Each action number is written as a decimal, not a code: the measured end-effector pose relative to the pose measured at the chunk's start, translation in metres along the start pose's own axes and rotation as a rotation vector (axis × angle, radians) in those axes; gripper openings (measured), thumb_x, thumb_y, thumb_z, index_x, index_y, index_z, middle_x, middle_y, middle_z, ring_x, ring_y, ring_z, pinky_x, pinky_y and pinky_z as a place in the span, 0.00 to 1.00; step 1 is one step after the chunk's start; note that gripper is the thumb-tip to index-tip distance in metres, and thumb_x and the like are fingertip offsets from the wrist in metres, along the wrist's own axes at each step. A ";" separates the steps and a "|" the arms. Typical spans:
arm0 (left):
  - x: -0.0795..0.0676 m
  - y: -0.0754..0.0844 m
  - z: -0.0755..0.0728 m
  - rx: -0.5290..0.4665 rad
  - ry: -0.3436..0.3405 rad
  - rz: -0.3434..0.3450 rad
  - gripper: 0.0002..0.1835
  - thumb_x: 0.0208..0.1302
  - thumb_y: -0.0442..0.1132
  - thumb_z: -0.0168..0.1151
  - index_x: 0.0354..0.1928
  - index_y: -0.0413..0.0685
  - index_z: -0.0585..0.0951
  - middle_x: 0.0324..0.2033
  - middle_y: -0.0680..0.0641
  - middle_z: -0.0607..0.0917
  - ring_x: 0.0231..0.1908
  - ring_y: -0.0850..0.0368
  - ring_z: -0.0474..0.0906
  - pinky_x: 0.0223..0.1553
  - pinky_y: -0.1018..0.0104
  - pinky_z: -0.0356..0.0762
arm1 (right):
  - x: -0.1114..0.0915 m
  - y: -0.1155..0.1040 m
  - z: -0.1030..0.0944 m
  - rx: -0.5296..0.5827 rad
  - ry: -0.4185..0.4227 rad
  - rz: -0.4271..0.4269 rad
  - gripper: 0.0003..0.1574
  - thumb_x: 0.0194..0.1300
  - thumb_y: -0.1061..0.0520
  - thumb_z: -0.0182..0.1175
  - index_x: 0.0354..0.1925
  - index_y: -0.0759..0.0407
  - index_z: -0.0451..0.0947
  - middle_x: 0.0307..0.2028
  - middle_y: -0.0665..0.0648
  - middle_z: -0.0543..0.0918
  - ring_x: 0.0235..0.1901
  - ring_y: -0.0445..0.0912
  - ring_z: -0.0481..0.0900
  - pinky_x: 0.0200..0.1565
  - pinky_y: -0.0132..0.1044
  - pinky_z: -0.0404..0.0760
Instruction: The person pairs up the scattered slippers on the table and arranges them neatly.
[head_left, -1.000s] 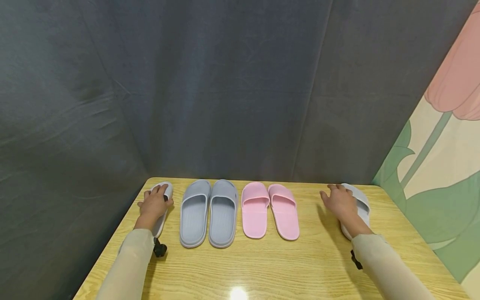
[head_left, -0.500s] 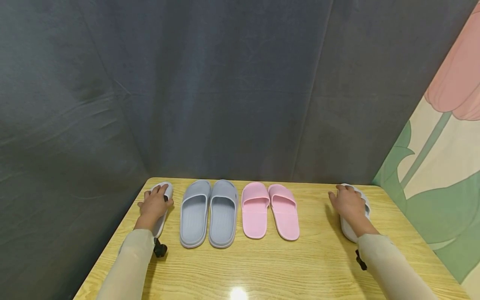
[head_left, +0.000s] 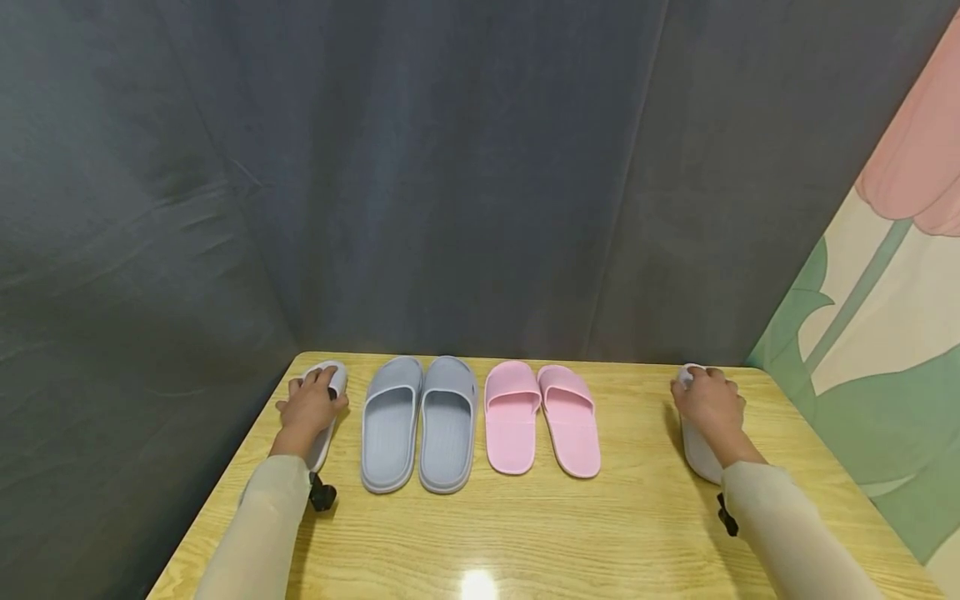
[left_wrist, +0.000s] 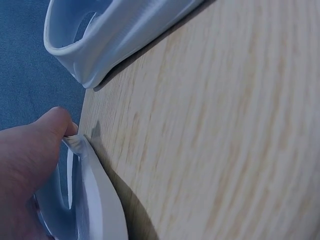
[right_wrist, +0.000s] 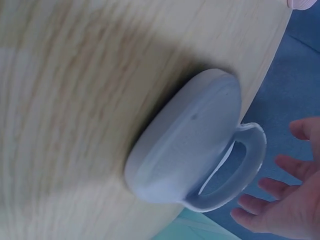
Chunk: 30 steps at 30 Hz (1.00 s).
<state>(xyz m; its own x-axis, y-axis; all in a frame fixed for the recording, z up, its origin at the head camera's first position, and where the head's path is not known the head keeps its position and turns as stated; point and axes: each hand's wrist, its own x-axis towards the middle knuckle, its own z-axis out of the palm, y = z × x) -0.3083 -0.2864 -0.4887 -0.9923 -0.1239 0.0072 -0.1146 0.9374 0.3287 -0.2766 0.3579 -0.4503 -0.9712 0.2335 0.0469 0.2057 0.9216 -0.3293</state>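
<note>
Fingers of the left hand [head_left: 309,408] are curled onto the left outer slipper, thumb and a fingertip pinching its strap edge in the left wrist view. Fingers of the right hand [head_left: 710,403] are loose, slightly bent and spread; right wrist view has them just beside the strap, not gripping. Nearest: two pale sleeves [head_left: 255,529], one per arm, small black device [head_left: 322,496] at the left wrist, similar one at the right. Wood-grain table [head_left: 600,533] underneath, bright glare spot near its front. Left outer slipper [head_left: 321,448], light grey, lies flat at the left edge, partly hidden by the hand. Right outer slipper [right_wrist: 185,135], also light grey, flat near the right edge, strap end under the right hand in the head view. Between them, well apart from the right one: blue-grey pair [head_left: 387,429], side by side and touching, then pink pair [head_left: 512,433], touching near the straps, its right slipper angled. Toe ends of both pairs face the back edge. Behind: dark curtain [head_left: 465,167]; to the right, painted wall [head_left: 877,425], pink flower and green leaves.
</note>
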 end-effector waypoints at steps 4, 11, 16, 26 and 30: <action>0.000 0.001 -0.002 0.001 0.008 -0.003 0.38 0.69 0.50 0.58 0.77 0.51 0.58 0.74 0.33 0.59 0.69 0.26 0.51 0.54 0.19 0.57 | 0.002 0.005 0.001 -0.001 -0.011 0.019 0.37 0.76 0.46 0.45 0.68 0.74 0.62 0.65 0.83 0.59 0.59 0.81 0.60 0.53 0.74 0.64; -0.002 0.002 0.000 -0.002 0.014 -0.004 0.37 0.69 0.49 0.58 0.77 0.51 0.59 0.74 0.33 0.59 0.69 0.26 0.51 0.54 0.19 0.58 | 0.005 0.013 0.002 0.002 -0.001 0.039 0.41 0.75 0.45 0.46 0.69 0.77 0.59 0.64 0.84 0.59 0.59 0.82 0.60 0.53 0.74 0.63; 0.000 0.001 0.002 -0.006 0.019 -0.007 0.37 0.69 0.49 0.57 0.77 0.52 0.59 0.74 0.34 0.60 0.69 0.26 0.51 0.54 0.19 0.58 | 0.008 0.018 0.003 0.013 -0.001 0.065 0.43 0.75 0.44 0.47 0.69 0.78 0.58 0.64 0.84 0.58 0.59 0.82 0.59 0.54 0.74 0.62; 0.000 0.001 0.003 -0.008 0.012 -0.019 0.37 0.68 0.50 0.58 0.77 0.54 0.60 0.74 0.35 0.60 0.69 0.26 0.51 0.55 0.19 0.57 | 0.015 0.027 0.009 0.058 -0.008 0.103 0.47 0.76 0.39 0.47 0.73 0.75 0.53 0.66 0.84 0.54 0.61 0.82 0.56 0.54 0.75 0.61; 0.000 0.001 0.003 -0.004 0.015 -0.022 0.38 0.68 0.50 0.58 0.77 0.53 0.60 0.74 0.35 0.60 0.69 0.26 0.52 0.54 0.20 0.58 | 0.016 0.028 0.011 0.065 -0.017 0.104 0.47 0.76 0.40 0.47 0.72 0.75 0.53 0.66 0.85 0.54 0.61 0.83 0.56 0.54 0.76 0.60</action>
<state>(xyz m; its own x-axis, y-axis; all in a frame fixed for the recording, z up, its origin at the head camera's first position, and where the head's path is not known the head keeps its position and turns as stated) -0.3089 -0.2845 -0.4912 -0.9888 -0.1487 0.0138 -0.1357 0.9333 0.3324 -0.2873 0.3840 -0.4693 -0.9469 0.3215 -0.0062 0.2981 0.8704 -0.3917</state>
